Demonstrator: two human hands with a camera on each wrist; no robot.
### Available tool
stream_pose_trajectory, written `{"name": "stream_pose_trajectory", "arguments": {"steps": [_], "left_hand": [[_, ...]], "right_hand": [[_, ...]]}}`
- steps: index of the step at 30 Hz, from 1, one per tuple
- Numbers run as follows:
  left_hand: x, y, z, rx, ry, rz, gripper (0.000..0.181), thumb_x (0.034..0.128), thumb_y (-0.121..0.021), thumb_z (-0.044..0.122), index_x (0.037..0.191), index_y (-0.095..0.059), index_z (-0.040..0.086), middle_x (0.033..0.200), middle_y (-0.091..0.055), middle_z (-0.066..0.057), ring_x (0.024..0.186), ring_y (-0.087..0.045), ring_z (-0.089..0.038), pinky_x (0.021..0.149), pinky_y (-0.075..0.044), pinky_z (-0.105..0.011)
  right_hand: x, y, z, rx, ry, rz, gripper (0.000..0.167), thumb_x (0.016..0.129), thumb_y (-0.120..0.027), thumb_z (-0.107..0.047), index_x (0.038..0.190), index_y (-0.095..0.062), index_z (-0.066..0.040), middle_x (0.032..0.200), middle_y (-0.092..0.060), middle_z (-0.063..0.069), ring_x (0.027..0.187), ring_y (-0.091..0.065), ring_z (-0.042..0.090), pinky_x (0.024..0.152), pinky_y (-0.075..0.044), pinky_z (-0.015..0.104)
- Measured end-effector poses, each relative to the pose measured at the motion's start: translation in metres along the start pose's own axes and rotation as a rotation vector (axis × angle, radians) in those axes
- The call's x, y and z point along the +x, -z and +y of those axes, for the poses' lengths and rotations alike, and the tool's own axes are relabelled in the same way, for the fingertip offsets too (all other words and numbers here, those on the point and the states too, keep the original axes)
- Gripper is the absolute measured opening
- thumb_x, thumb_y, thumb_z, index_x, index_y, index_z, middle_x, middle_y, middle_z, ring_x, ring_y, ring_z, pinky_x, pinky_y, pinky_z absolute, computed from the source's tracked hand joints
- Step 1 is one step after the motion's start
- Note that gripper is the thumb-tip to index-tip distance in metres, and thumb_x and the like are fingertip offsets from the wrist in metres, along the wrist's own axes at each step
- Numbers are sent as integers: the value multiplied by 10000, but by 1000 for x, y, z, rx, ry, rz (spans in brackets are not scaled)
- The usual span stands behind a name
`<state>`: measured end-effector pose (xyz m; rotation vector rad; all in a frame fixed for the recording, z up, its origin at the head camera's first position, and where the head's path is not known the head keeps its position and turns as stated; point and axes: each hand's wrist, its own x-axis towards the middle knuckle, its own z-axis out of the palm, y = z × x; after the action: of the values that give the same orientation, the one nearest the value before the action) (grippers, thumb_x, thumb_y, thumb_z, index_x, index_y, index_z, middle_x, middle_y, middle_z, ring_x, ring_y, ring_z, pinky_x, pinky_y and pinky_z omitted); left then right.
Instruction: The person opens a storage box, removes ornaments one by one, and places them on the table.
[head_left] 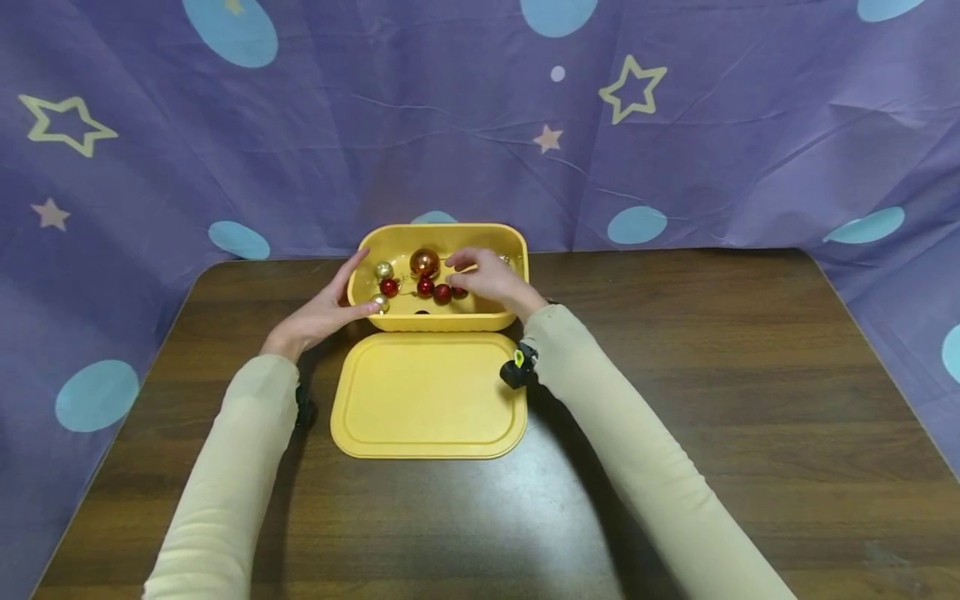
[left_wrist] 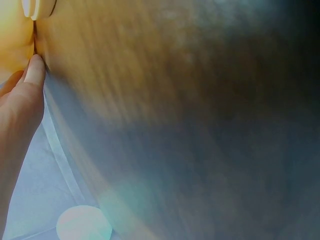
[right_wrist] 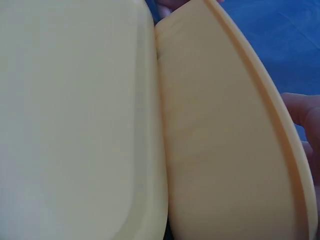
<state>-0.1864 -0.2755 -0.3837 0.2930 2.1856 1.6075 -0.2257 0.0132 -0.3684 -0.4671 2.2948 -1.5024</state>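
A yellow plastic box [head_left: 438,323] stands uncovered at the back of the table. In it lie small shiny balls like Christmas baubles: a large copper one [head_left: 424,263], a gold one [head_left: 384,270], a red one [head_left: 388,287] and several others. My left hand [head_left: 318,315] holds the box at its left end, thumb over the front rim, fingers along the outer wall. Over the right half of the box, my right hand [head_left: 491,277] reaches in with thumb and fingers apart. Nothing shows between them; a dark red bauble [head_left: 459,292] is just below. Its fingers [right_wrist: 299,107] partly show past the rim.
The yellow lid [head_left: 429,396] lies flat in front of the box, close against it. Both are on a brown wooden table [head_left: 712,375]. Behind the table hangs a purple cloth [head_left: 465,108] with stars and blue spots. A black wrist camera [head_left: 517,368] hangs over the lid's right edge.
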Motion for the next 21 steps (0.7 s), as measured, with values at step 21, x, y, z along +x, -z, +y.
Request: {"name": "stream_pose_trajectory", "arguments": {"steps": [21], "left_hand": [[0,-1,-1,-8,10,-2,905,960,-610,104,1555,23,357,1594,21,-130,1388,-232,-366,1088,-270,-429]], "right_hand": [[1,-1,4,100,51,-40,382,831,-710,28,1196,-603,58,1154,-592,167,1047,-560,273,901,-452,317]]}}
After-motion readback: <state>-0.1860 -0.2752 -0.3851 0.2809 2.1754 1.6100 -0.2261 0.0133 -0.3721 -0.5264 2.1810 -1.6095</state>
